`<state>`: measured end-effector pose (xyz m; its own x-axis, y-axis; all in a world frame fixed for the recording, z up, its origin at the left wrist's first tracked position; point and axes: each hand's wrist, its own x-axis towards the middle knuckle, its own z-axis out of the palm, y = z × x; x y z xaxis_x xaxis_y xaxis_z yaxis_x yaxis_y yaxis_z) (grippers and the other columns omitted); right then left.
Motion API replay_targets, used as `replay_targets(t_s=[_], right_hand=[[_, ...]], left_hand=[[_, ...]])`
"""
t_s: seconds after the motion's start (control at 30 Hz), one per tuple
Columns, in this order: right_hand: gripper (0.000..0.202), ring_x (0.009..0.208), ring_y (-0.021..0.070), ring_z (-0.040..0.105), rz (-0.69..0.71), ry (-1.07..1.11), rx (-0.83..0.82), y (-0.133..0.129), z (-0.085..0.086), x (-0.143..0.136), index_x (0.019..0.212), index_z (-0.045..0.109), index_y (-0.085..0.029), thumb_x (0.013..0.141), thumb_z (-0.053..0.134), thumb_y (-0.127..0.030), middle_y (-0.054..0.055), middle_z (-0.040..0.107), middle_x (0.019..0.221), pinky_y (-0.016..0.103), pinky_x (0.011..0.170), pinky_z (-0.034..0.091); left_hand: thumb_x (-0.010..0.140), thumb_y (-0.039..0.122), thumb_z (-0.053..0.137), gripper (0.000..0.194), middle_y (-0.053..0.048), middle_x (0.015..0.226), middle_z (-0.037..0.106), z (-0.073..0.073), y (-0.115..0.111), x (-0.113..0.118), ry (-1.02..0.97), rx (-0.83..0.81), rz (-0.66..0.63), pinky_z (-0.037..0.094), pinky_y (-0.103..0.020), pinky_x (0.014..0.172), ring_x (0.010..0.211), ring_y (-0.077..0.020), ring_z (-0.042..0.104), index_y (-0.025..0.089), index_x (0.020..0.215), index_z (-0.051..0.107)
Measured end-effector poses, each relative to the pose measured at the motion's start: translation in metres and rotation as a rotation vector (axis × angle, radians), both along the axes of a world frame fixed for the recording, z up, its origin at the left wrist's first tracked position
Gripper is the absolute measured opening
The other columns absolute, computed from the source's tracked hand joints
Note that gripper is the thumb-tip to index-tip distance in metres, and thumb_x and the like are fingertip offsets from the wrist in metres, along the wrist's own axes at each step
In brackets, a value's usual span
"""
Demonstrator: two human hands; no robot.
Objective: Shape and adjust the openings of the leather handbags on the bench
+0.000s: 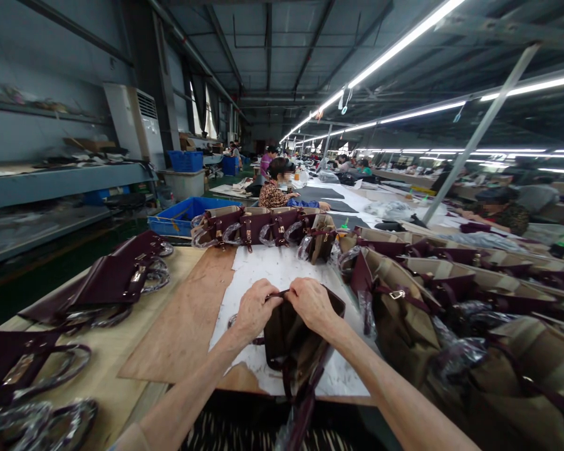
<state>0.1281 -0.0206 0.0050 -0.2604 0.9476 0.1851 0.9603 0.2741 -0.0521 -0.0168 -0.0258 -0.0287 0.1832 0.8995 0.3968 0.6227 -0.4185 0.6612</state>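
Observation:
A dark bag (282, 338) with a maroon strap hangs at the near edge of the table, over white paper (249, 269). My left hand (256, 307) pinches its top rim from the left side. Close beside it, my right hand (310, 304) grips the same rim, fingers curled over the edge. The fingertips of both hands nearly meet at the rim's middle. The bag's strap drops toward my lap, partly wrapped in clear plastic.
Maroon bags (117, 275) lie along the left side. More bags (267, 227) stand across the back, and khaki-and-maroon bags (404, 313) crowd the right. A blue crate (183, 216) sits behind the table. A person in a patterned top (271, 195) works farther back.

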Motion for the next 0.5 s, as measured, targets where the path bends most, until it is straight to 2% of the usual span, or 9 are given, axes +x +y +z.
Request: replay_targets(t_s=[0.07,0.2,0.27,0.33,0.43,0.5], right_hand=[[0.021,0.086,0.0195,0.057,-0.004,0.002,-0.007,0.001,-0.002,0.001,0.078,0.064,-0.016,0.081,0.045,-0.026,0.008,0.066,0.085,0.026,0.072,0.036],[0.015,0.084,0.0177,0.056,0.056,0.046,-0.005,-0.002,-0.001,0.006,0.078,0.061,-0.017,0.079,0.048,-0.024,0.006,0.064,0.082,0.025,0.073,0.036],[0.008,0.086,0.0175,0.054,0.116,0.081,0.041,-0.008,0.004,0.012,0.079,0.057,-0.017,0.077,0.052,-0.022,0.005,0.063,0.084,0.026,0.076,0.035],[0.014,0.097,0.0199,0.051,0.128,0.092,0.125,-0.016,0.011,0.02,0.086,0.054,-0.017,0.073,0.057,-0.022,0.006,0.061,0.094,0.029,0.083,0.034],[0.043,0.109,0.0266,0.045,-0.051,0.102,0.165,-0.033,0.018,0.04,0.103,0.049,-0.016,0.065,0.066,-0.027,0.011,0.056,0.108,0.036,0.086,0.033],[0.054,0.104,0.0285,0.05,-0.212,0.14,0.069,-0.043,0.015,0.056,0.111,0.045,-0.015,0.064,0.066,-0.034,0.013,0.058,0.106,0.035,0.078,0.038]], left_hand=[[0.07,0.03,0.058,0.012,-0.001,0.083,0.059,0.002,0.002,0.0,0.026,0.006,-0.029,0.038,-0.026,0.073,0.083,-0.016,0.052,0.018,0.072,0.061],[0.067,0.031,0.058,0.016,0.002,0.069,0.059,0.007,0.011,0.004,0.093,-0.109,-0.138,0.035,-0.024,0.062,0.07,-0.0145,0.051,0.018,0.074,0.062],[0.068,0.03,0.055,0.017,0.004,0.062,0.056,0.009,0.014,0.007,0.097,-0.16,-0.232,0.033,-0.022,0.059,0.064,-0.0127,0.049,0.016,0.072,0.064],[0.069,0.031,0.053,0.019,0.005,0.054,0.049,0.012,0.014,0.008,0.114,-0.213,-0.3,0.031,-0.021,0.054,0.056,-0.0111,0.046,0.015,0.068,0.064],[0.069,0.032,0.052,0.021,0.005,0.051,0.045,0.016,0.008,0.007,0.142,-0.2,-0.289,0.031,-0.021,0.054,0.058,-0.012,0.045,0.016,0.064,0.065],[0.069,0.031,0.052,0.021,0.003,0.055,0.048,0.017,0.004,0.006,0.14,-0.153,-0.255,0.032,-0.021,0.058,0.065,-0.0138,0.047,0.016,0.063,0.065]])
